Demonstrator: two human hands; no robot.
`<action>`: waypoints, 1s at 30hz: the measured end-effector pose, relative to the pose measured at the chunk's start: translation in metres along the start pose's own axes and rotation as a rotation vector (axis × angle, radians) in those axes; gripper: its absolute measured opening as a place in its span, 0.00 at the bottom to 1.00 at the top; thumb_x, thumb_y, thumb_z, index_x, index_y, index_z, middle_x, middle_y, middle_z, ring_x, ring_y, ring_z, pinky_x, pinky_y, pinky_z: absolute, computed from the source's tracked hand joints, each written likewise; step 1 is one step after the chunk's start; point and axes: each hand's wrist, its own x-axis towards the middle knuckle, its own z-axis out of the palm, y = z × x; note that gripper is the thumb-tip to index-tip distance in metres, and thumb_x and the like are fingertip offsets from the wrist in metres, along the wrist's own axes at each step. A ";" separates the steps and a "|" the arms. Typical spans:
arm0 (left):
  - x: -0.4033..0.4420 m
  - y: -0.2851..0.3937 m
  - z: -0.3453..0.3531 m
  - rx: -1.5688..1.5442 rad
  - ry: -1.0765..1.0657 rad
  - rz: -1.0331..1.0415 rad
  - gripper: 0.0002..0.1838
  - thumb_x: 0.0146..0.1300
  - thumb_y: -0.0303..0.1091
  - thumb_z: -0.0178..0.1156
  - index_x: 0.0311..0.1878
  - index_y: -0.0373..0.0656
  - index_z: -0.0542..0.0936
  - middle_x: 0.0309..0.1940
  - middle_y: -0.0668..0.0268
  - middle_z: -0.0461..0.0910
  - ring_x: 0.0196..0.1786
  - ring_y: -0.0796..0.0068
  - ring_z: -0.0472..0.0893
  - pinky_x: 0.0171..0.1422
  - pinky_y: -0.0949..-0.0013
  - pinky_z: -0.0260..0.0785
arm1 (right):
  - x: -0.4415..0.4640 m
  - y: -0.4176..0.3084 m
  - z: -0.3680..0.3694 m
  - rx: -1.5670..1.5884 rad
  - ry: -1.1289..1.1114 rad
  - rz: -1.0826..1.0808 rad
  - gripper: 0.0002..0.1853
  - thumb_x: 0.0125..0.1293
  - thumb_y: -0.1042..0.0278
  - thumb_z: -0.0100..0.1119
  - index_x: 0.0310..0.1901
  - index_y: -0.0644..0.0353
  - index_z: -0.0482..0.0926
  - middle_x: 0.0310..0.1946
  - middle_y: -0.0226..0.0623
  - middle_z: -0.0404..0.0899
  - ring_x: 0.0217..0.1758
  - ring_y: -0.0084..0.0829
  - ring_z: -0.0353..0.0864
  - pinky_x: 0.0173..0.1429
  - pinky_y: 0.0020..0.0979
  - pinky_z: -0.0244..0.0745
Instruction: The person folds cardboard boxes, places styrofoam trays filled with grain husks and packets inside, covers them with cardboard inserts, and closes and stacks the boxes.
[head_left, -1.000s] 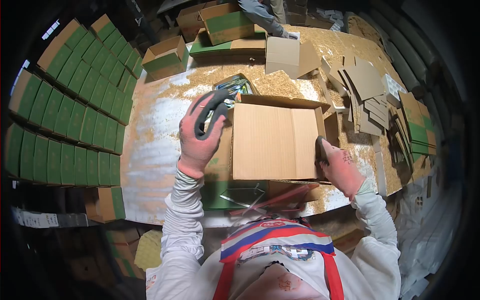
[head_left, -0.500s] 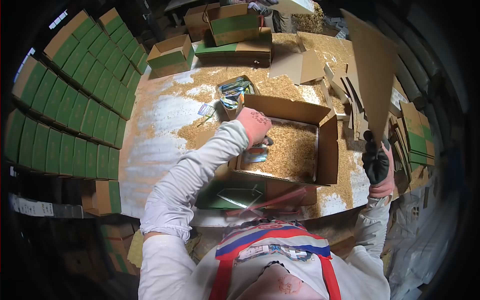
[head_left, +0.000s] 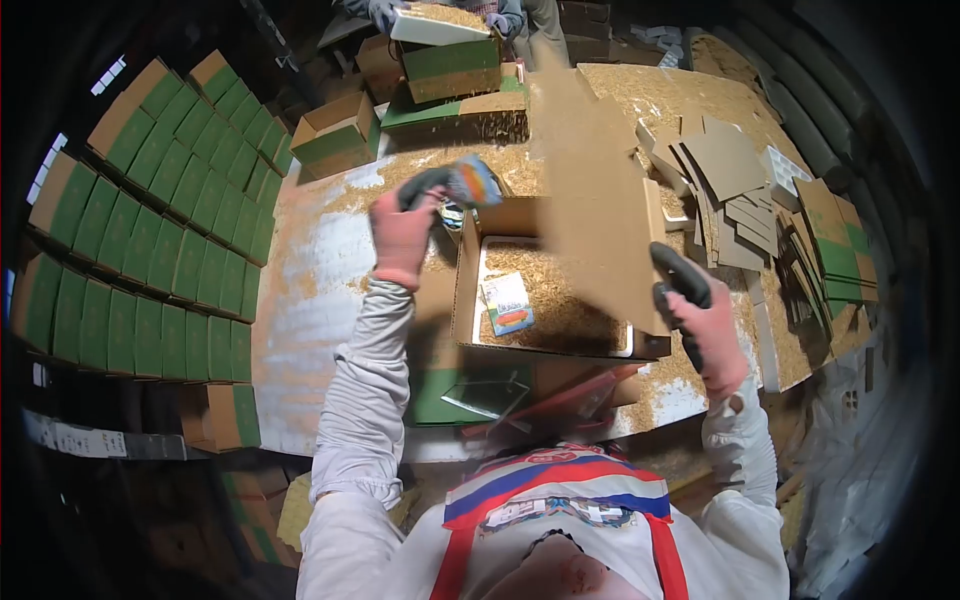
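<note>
My left hand (head_left: 405, 225), in a pink glove with dark fingertips, pinches a colourful packet (head_left: 474, 182) that is blurred by motion. It is up and left of an open cardboard box (head_left: 463, 300). My right hand (head_left: 702, 318), gloved likewise, grips the edge of a cardboard sheet (head_left: 600, 190). That sheet is tilted over the right part of the box and hides some of it. Inside the box is a white-rimmed tray of wood-coloured shavings (head_left: 545, 318). A white packet with a red and orange picture (head_left: 508, 303) lies on the shavings. A small container of packets (head_left: 452, 215) is mostly hidden behind my left hand.
Green and brown boxes (head_left: 150, 210) are stacked high at left. Cardboard pieces (head_left: 735, 170) lie at right on the shavings-strewn table (head_left: 320, 250). At the back, a co-worker's gloved hands (head_left: 385, 14) hold a white tray (head_left: 440, 28) above a green box (head_left: 450, 70).
My left hand has left the box, moving up and left, and now holds a packet. My right hand has swung the cardboard sheet leftward over the box. The co-worker's tray has moved left.
</note>
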 end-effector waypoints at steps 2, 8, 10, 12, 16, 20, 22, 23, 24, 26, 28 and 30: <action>0.008 -0.037 -0.029 0.102 0.231 -0.003 0.10 0.58 0.31 0.62 0.43 0.41 0.83 0.25 0.70 0.82 0.20 0.85 0.70 0.27 0.76 0.64 | 0.010 0.029 0.017 -0.766 0.072 -0.531 0.21 0.56 0.74 0.55 0.53 0.64 0.74 0.37 0.50 0.80 0.32 0.34 0.81 0.34 0.34 0.75; -0.024 -0.103 -0.047 0.836 -0.046 -0.174 0.34 0.58 0.41 0.60 0.68 0.53 0.60 0.39 0.54 0.81 0.41 0.52 0.79 0.46 0.58 0.70 | 0.018 0.028 0.040 -1.692 -0.506 -0.218 0.07 0.56 0.69 0.56 0.33 0.63 0.75 0.25 0.45 0.80 0.30 0.42 0.82 0.33 0.38 0.75; -0.038 -0.100 -0.040 0.779 -0.104 -0.392 0.39 0.60 0.39 0.58 0.71 0.54 0.51 0.40 0.51 0.80 0.41 0.50 0.79 0.46 0.57 0.70 | 0.022 0.012 0.042 -1.633 -0.455 -0.255 0.10 0.56 0.65 0.60 0.36 0.62 0.78 0.27 0.43 0.81 0.29 0.39 0.82 0.33 0.36 0.74; -0.060 -0.095 -0.050 0.178 -0.088 -0.411 0.32 0.65 0.37 0.52 0.71 0.54 0.53 0.41 0.56 0.81 0.39 0.66 0.81 0.38 0.60 0.73 | 0.017 -0.023 0.036 -1.439 -0.243 -0.314 0.15 0.57 0.61 0.64 0.42 0.60 0.81 0.32 0.44 0.82 0.32 0.36 0.83 0.36 0.31 0.75; -0.094 -0.084 -0.062 -0.808 -0.178 -0.831 0.22 0.68 0.45 0.50 0.60 0.45 0.67 0.39 0.62 0.81 0.36 0.77 0.81 0.34 0.71 0.74 | 0.013 0.021 -0.052 -0.129 0.236 0.063 0.18 0.65 0.57 0.54 0.53 0.56 0.74 0.30 0.35 0.80 0.25 0.31 0.79 0.29 0.29 0.71; -0.119 -0.096 0.004 -0.311 -0.580 -0.728 0.30 0.57 0.54 0.60 0.55 0.42 0.71 0.44 0.59 0.80 0.42 0.68 0.80 0.44 0.67 0.72 | 0.055 0.186 -0.071 0.200 -0.116 0.360 0.32 0.62 0.48 0.56 0.62 0.56 0.62 0.46 0.34 0.72 0.41 0.29 0.74 0.35 0.33 0.72; -0.122 -0.096 0.037 0.137 -0.465 -0.379 0.37 0.50 0.58 0.64 0.56 0.41 0.70 0.47 0.56 0.78 0.49 0.61 0.79 0.53 0.63 0.69 | 0.068 0.197 -0.039 -0.108 -0.122 0.417 0.40 0.62 0.42 0.53 0.67 0.59 0.54 0.57 0.40 0.66 0.55 0.33 0.70 0.45 0.36 0.75; -0.120 -0.105 0.041 0.182 -0.483 -0.385 0.40 0.48 0.59 0.65 0.58 0.40 0.69 0.48 0.54 0.78 0.51 0.58 0.77 0.56 0.63 0.67 | 0.077 0.221 -0.040 -0.267 -0.126 0.192 0.40 0.62 0.45 0.55 0.67 0.62 0.53 0.58 0.41 0.65 0.57 0.33 0.68 0.50 0.33 0.73; -0.120 -0.115 0.042 0.227 -0.508 -0.410 0.44 0.45 0.61 0.65 0.59 0.39 0.68 0.48 0.52 0.78 0.53 0.56 0.76 0.60 0.62 0.64 | 0.082 0.221 -0.035 -0.216 -0.167 0.165 0.39 0.62 0.49 0.57 0.67 0.64 0.54 0.59 0.42 0.64 0.59 0.33 0.67 0.54 0.31 0.71; -0.119 -0.098 0.029 0.158 -0.519 -0.477 0.46 0.46 0.61 0.65 0.61 0.37 0.65 0.52 0.50 0.75 0.56 0.54 0.74 0.61 0.63 0.63 | 0.084 0.207 -0.029 -0.105 -0.220 0.162 0.38 0.62 0.53 0.58 0.66 0.66 0.54 0.60 0.42 0.63 0.61 0.34 0.66 0.58 0.30 0.68; -0.138 -0.107 0.023 0.195 -0.333 -0.411 0.41 0.50 0.52 0.66 0.64 0.41 0.64 0.55 0.53 0.73 0.58 0.57 0.73 0.61 0.62 0.63 | 0.085 0.180 -0.017 -0.015 -0.249 0.214 0.37 0.62 0.53 0.57 0.66 0.66 0.55 0.60 0.42 0.64 0.61 0.33 0.66 0.59 0.30 0.67; -0.148 -0.046 -0.028 0.224 -0.251 -0.476 0.48 0.48 0.61 0.64 0.63 0.33 0.62 0.57 0.46 0.70 0.61 0.55 0.70 0.64 0.64 0.61 | 0.082 0.147 0.014 0.044 -0.305 0.244 0.36 0.63 0.54 0.56 0.65 0.66 0.56 0.60 0.43 0.65 0.61 0.33 0.66 0.60 0.30 0.66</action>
